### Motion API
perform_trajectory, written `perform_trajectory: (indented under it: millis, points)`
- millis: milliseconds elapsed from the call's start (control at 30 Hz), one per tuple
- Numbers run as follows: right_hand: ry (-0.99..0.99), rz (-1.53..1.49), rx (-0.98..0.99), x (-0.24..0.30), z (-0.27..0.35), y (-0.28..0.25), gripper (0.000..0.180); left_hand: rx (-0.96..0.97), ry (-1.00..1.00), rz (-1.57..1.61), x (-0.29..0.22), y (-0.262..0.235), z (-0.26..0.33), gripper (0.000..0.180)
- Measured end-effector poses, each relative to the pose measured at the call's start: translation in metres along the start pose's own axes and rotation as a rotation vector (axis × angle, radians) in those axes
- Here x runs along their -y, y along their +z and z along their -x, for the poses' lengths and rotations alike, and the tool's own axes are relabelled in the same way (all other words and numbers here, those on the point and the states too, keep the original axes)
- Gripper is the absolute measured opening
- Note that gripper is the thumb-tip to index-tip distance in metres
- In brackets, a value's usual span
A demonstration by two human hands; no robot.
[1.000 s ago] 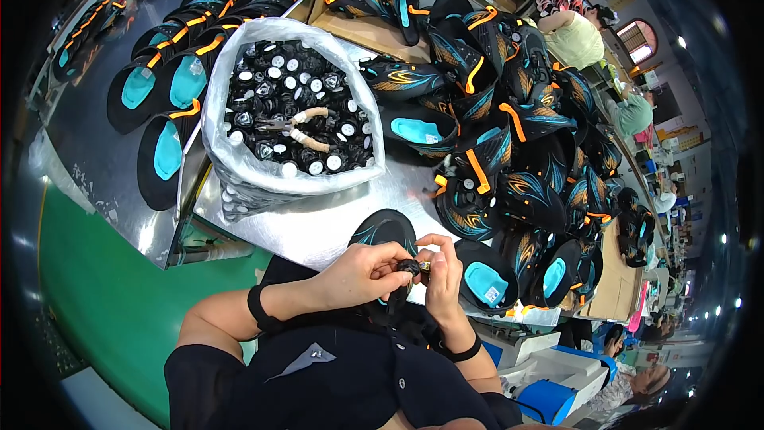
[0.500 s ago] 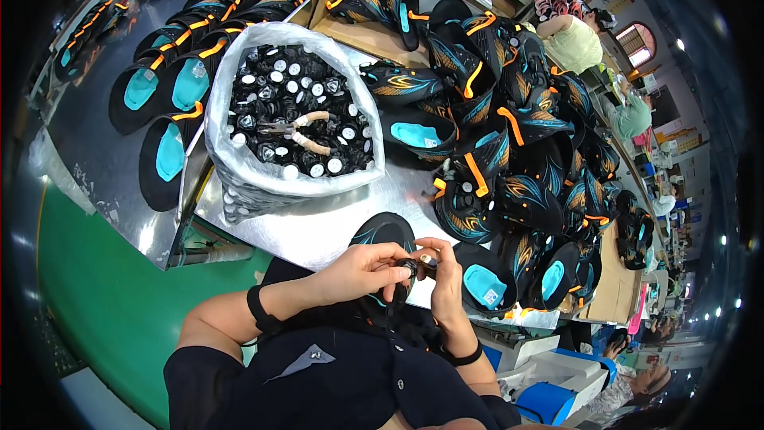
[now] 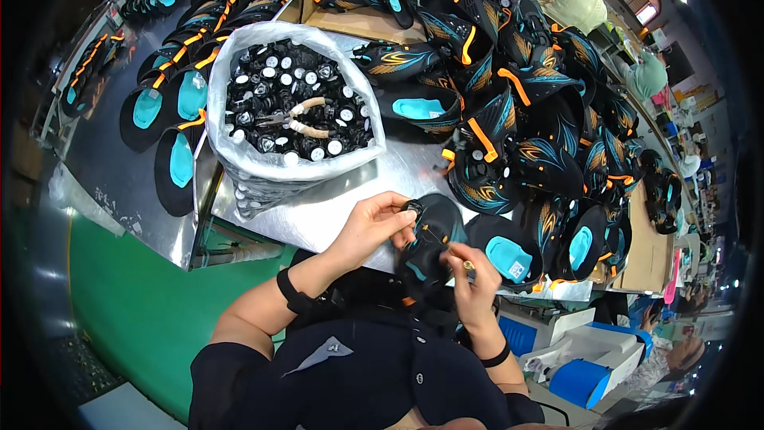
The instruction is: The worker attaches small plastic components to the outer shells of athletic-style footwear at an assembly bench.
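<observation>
My left hand [image 3: 376, 231] pinches a small black dial-like part [image 3: 412, 209] between thumb and fingers, over the toe of a black shoe upper [image 3: 436, 219]. The upper stands at the table's near edge, against my front. My right hand [image 3: 476, 283] is closed at the upper's right side, round a small tool with a brass-coloured end [image 3: 469, 267]; the rest is hidden in the fingers. A thin line, perhaps a cord, shows between the hands. Beyond them, a clear plastic bag [image 3: 239, 183] is full of black parts with white round tops, and pliers [image 3: 306, 129] with wrapped handles lie on these.
Black uppers [image 3: 549, 167] with orange tabs are heaped to the right. More with turquoise insoles [image 3: 181, 161] stand in rows on the left table [image 3: 103, 151]. A blue-and-white machine [image 3: 573, 358] is at lower right. People [image 3: 573, 4] sit farther off.
My hands, close together before, have parted: the left moved up over the toe, the right moved right and down. More of the shoe upper shows between them. The view has shifted slightly.
</observation>
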State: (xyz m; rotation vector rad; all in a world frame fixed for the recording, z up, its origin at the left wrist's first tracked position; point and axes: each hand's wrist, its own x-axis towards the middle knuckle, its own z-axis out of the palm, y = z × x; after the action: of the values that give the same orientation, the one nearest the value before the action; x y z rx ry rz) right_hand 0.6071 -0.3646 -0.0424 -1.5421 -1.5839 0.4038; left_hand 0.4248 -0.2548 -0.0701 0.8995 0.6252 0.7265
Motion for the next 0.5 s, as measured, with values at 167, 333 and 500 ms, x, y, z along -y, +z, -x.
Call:
perform_trajectory:
  millis: [167,333,500]
  points:
    - [0.311,-0.273,0.256,0.029,-0.016,0.023,0.023,-0.134,0.302,-0.442,0.006,0.02,-0.006,0.019]
    - [0.193,-0.204,0.204,0.007,-0.015,0.046,0.011,-0.056,-0.018,0.062,0.019,0.012,-0.029,0.017]
    - [0.262,-0.279,0.285,0.011,-0.019,0.015,0.017,-0.001,-0.171,0.017,0.009,-0.008,-0.037,0.022]
